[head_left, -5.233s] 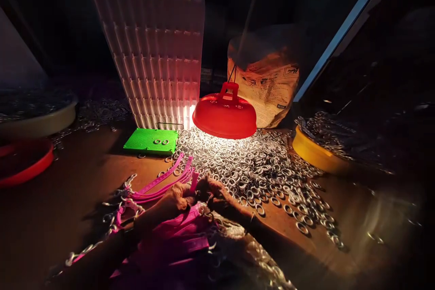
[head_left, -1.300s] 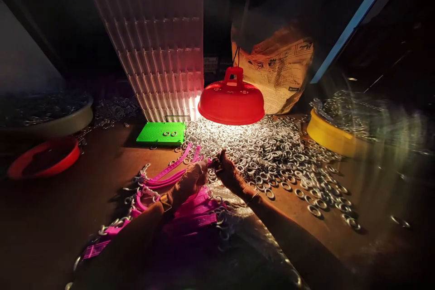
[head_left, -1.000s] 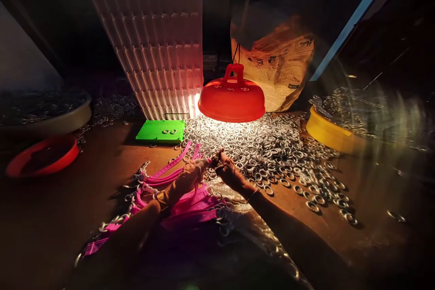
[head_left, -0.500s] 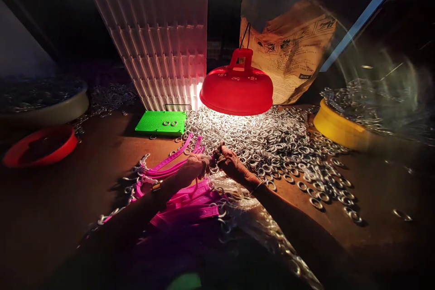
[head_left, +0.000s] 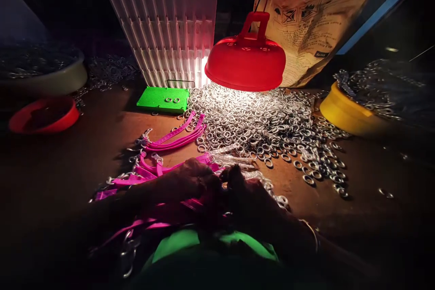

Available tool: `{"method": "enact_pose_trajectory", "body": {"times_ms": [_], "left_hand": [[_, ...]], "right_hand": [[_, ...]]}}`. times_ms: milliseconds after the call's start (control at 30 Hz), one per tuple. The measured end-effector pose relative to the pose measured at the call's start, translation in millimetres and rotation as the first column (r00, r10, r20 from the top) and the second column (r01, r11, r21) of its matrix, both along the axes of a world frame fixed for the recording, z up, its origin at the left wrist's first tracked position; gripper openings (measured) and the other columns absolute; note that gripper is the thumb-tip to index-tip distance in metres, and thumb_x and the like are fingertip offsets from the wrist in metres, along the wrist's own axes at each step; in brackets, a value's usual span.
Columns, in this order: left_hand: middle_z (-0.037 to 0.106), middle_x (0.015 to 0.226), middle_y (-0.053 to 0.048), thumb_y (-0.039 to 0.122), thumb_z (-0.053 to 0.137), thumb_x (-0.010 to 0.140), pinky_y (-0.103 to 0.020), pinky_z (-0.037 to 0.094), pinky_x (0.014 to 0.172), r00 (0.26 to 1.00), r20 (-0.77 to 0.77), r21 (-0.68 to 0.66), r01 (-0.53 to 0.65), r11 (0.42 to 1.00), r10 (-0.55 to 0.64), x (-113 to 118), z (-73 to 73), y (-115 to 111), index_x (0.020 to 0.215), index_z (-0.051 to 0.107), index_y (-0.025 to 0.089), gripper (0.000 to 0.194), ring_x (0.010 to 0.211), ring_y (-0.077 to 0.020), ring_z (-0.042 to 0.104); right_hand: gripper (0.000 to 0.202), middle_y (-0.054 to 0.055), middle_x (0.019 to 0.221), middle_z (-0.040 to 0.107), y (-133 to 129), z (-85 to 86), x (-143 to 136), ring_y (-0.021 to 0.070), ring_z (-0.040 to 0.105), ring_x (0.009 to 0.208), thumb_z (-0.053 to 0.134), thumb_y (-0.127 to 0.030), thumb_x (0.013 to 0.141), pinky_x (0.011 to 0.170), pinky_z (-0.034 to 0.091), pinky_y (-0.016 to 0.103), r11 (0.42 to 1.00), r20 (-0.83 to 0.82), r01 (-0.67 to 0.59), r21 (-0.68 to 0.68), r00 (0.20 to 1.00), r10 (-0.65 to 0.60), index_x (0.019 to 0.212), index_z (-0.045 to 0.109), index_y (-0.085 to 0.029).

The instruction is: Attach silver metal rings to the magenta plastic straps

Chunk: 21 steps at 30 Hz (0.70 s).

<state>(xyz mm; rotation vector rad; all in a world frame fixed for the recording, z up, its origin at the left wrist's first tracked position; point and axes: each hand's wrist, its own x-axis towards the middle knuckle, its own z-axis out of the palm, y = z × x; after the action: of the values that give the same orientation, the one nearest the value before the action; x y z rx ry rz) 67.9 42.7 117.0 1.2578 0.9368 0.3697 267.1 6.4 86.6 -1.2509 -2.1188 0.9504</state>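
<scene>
My left hand (head_left: 200,179) and my right hand (head_left: 239,186) are close together in front of my body, dark against the light, fingers closed. A pink strap (head_left: 146,223) runs out from under my left hand, with metal chain links (head_left: 128,256) hanging from its far end. Between the fingertips shows a small bright bit, too small to name; what my right fingers pinch is hidden. More pink straps (head_left: 173,142) with rings at their ends lie beyond and to the left. A bundle of metal chain (head_left: 280,200) lies beside my right hand.
Loose metal rings (head_left: 251,122) are heaped under a red hanging lamp (head_left: 246,65). A green perforated block (head_left: 163,99) bears two rings. A red bowl (head_left: 70,115) stands left, a yellow tub (head_left: 343,111) of chains right. A ribbed panel (head_left: 170,22) and paper sack (head_left: 302,36) stand behind.
Both hands have come back from the ring heap toward my body, into shadow. A pink strap with chain links now trails at the lower left. The view has tilted down.
</scene>
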Motion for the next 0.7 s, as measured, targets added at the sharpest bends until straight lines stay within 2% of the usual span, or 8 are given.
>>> {"method": "enact_pose_trajectory", "body": {"times_ms": [67, 133, 233, 333, 400, 533, 633, 700], "left_hand": [[0.063, 0.068, -0.005, 0.035, 0.062, 0.078, -0.022, 0.042, 0.054, 0.995, 0.094, -0.063, -0.026, 0.998, 0.032, 0, -7.0, -18, 0.073, 0.067, 0.011, 0.024, 0.062, -0.0134, 0.056], [0.066, 0.074, -0.006, 0.031, 0.068, 0.072, -0.025, 0.046, 0.060, 0.985, 0.156, -0.106, -0.063, 0.992, 0.079, 1, -11.7, -31, 0.077, 0.068, 0.013, 0.019, 0.069, -0.0172, 0.060], [0.066, 0.073, -0.006, 0.034, 0.070, 0.071, -0.025, 0.046, 0.059, 0.969, 0.193, -0.161, -0.125, 0.979, 0.155, 3, -17.3, -40, 0.077, 0.069, 0.013, 0.022, 0.067, -0.0165, 0.060], [0.062, 0.064, -0.003, 0.043, 0.067, 0.074, -0.022, 0.042, 0.052, 0.950, 0.222, -0.287, -0.152, 0.946, 0.220, 4, -24.6, -43, 0.074, 0.067, 0.012, 0.031, 0.057, -0.0127, 0.056], [0.062, 0.064, -0.003, 0.045, 0.068, 0.073, -0.022, 0.042, 0.052, 0.936, 0.254, -0.374, -0.138, 0.917, 0.245, 5, -29.7, -42, 0.074, 0.067, 0.012, 0.032, 0.057, -0.0123, 0.056], [0.060, 0.061, -0.002, 0.042, 0.074, 0.068, -0.020, 0.040, 0.050, 0.908, 0.271, -0.487, -0.156, 0.859, 0.319, 7, -36.2, -39, 0.069, 0.065, 0.011, 0.032, 0.053, -0.0107, 0.054], [0.060, 0.060, -0.002, 0.041, 0.074, 0.068, -0.020, 0.039, 0.049, 0.905, 0.266, -0.496, -0.166, 0.853, 0.331, 8, -35.2, -36, 0.071, 0.066, 0.011, 0.031, 0.053, -0.0105, 0.054], [0.059, 0.059, -0.002, 0.041, 0.074, 0.068, -0.020, 0.039, 0.049, 0.903, 0.287, -0.493, -0.147, 0.857, 0.319, 10, -31.6, -36, 0.069, 0.066, 0.011, 0.031, 0.053, -0.0109, 0.053]], "right_hand": [[0.053, 0.001, 0.060, 0.057, -11, -6.2, -1, 0.0112, 0.042, 0.049, 0.030, -0.052, 0.092, 0.045, 0.036, 0.022, 0.996, -0.036, -0.003, -0.090, 0.999, 0.000, 0.104, 0.062, -0.012], [0.049, 0.003, 0.064, 0.059, -18, -12.5, -4, 0.0140, 0.047, 0.054, 0.034, -0.055, 0.091, 0.048, 0.038, 0.025, 0.969, -0.130, 0.019, -0.247, 0.990, -0.052, 0.105, 0.060, -0.017], [0.053, 0.004, 0.067, 0.057, -20, -18.9, -8, 0.0161, 0.049, 0.059, 0.033, -0.063, 0.088, 0.050, 0.038, 0.026, 0.852, -0.289, -0.018, -0.523, 0.944, -0.157, 0.102, 0.059, -0.019], [0.055, 0.004, 0.068, 0.055, -20, -19.7, -10, 0.0142, 0.047, 0.061, 0.034, -0.066, 0.086, 0.049, 0.036, 0.024, 0.755, -0.361, -0.138, -0.641, 0.922, -0.138, 0.094, 0.058, -0.018], [0.049, 0.003, 0.069, 0.054, -19, -17.9, -10, 0.0133, 0.045, 0.061, 0.040, -0.064, 0.085, 0.049, 0.035, 0.023, 0.759, -0.364, -0.154, -0.633, 0.924, -0.116, 0.091, 0.057, -0.018], [0.033, 0.001, 0.072, 0.053, -12, -12.9, -11, 0.0122, 0.042, 0.061, 0.054, -0.049, 0.082, 0.050, 0.034, 0.022, 0.853, -0.283, -0.169, -0.493, 0.959, 0.026, 0.093, 0.052, -0.019], [0.019, 0.002, 0.072, 0.051, -4, -9.1, -9, 0.0124, 0.041, 0.060, 0.048, -0.035, 0.084, 0.051, 0.033, 0.023, 0.907, -0.147, -0.212, -0.364, 0.975, 0.169, 0.093, 0.051, -0.018], [0.018, 0.003, 0.074, 0.053, 0, -4.9, -6, 0.0134, 0.043, 0.062, 0.040, -0.027, 0.086, 0.054, 0.035, 0.024, 0.937, -0.061, -0.235, -0.258, 0.972, 0.227, 0.095, 0.052, -0.017]]}}
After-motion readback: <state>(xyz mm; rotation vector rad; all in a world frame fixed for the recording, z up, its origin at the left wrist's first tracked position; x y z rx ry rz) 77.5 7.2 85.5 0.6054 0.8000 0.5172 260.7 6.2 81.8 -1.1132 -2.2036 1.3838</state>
